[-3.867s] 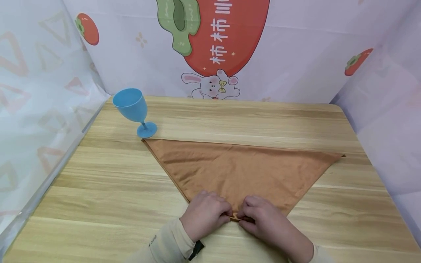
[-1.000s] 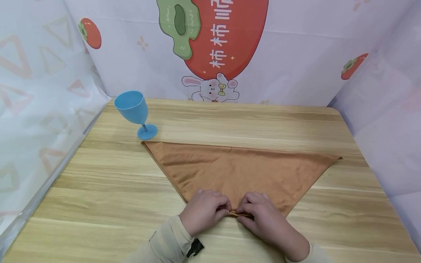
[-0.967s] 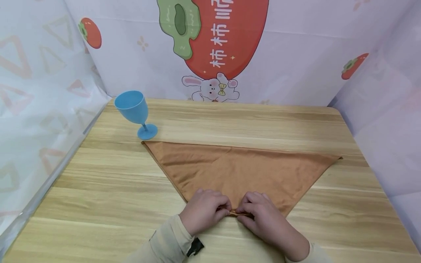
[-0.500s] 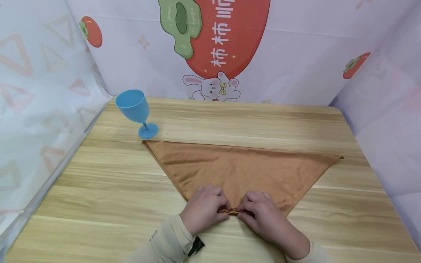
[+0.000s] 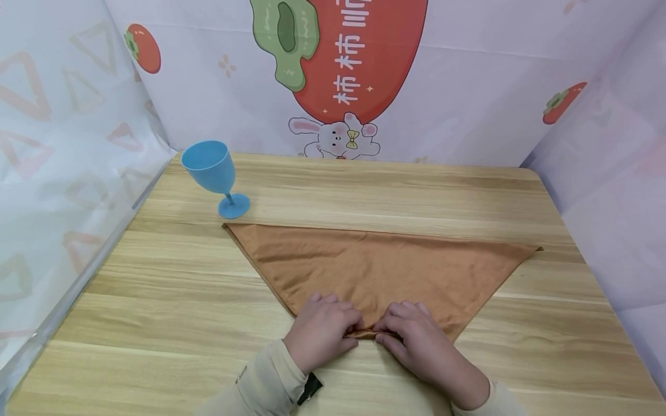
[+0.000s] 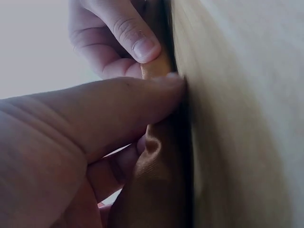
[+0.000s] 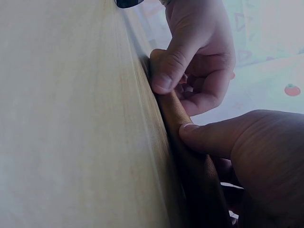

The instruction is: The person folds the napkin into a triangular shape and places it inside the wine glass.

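Note:
A brown cloth napkin [image 5: 385, 271] lies flat on the table, its long straight edge at the far side and its sides narrowing toward me. The near edge is turned up into a narrow roll [image 5: 368, 334]. My left hand [image 5: 325, 332] pinches this roll at its left part, thumb in front and fingers curled over the cloth. Close beside it, my right hand [image 5: 416, 338] pinches the roll further right. In the left wrist view the left thumb [image 6: 118, 107] presses on the rolled cloth [image 6: 154, 175]. The right wrist view shows both thumbs along the roll [image 7: 173, 116]. Fingers partly hide the roll's ends.
A blue plastic goblet [image 5: 210, 167] stands upright at the back left, just beyond the napkin's left corner. The wooden table [image 5: 171, 300] meets a printed white backdrop [image 5: 468, 104] at the back, with similar sheets at both sides.
Over these seconds the rolled near edge has crept slightly away from me, both hands with it. My left thumb has shifted a little left along the roll. The goblet stays put.

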`<state>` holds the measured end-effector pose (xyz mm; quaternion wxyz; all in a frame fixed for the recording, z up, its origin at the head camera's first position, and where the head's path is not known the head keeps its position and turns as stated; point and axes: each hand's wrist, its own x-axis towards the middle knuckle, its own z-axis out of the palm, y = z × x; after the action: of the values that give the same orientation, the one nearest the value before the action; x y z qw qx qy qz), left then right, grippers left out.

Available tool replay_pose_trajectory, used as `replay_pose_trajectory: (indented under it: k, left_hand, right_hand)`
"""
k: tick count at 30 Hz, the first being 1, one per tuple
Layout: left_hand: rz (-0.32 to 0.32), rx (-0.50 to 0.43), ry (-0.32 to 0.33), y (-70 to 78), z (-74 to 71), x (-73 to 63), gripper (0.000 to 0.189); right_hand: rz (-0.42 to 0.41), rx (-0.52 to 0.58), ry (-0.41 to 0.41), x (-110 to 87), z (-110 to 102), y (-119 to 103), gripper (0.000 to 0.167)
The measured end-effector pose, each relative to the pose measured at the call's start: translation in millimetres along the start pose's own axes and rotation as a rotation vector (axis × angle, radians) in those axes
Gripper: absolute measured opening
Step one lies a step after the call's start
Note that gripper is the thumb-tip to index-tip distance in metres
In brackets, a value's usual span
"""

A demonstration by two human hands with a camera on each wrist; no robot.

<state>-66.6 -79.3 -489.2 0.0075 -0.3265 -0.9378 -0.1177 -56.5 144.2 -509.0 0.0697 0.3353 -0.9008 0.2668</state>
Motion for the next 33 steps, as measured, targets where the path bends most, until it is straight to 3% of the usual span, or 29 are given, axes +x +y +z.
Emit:
replay_pose_trajectory:
  k: [6, 19, 26, 33]
  left_hand:
    - [0.011, -0.004, 0.035, -0.4, 0.1, -0.9, 0.008]
    - [-0.024, -0.091, -0.016, -9.1, -6.3, -2.6, 0.015]
    - [-0.025, -0.099, -0.020, -9.8, -5.4, -3.2, 0.021]
    - [-0.044, -0.118, 0.017, -9.7, -3.4, -3.3, 0.009]
  right_hand:
    - [-0.004, -0.016, 0.000, 0.5, -1.0, 0.2, 0.008]
    - [0.008, -0.002, 0.003, 1.0, 0.1, 1.7, 0.003]
    - [0.059, 0.016, 0.002, 1.3, 1.5, 1.4, 0.022]
    - [0.036, -0.011, 0.029, 0.6, 0.5, 3.0, 0.019]
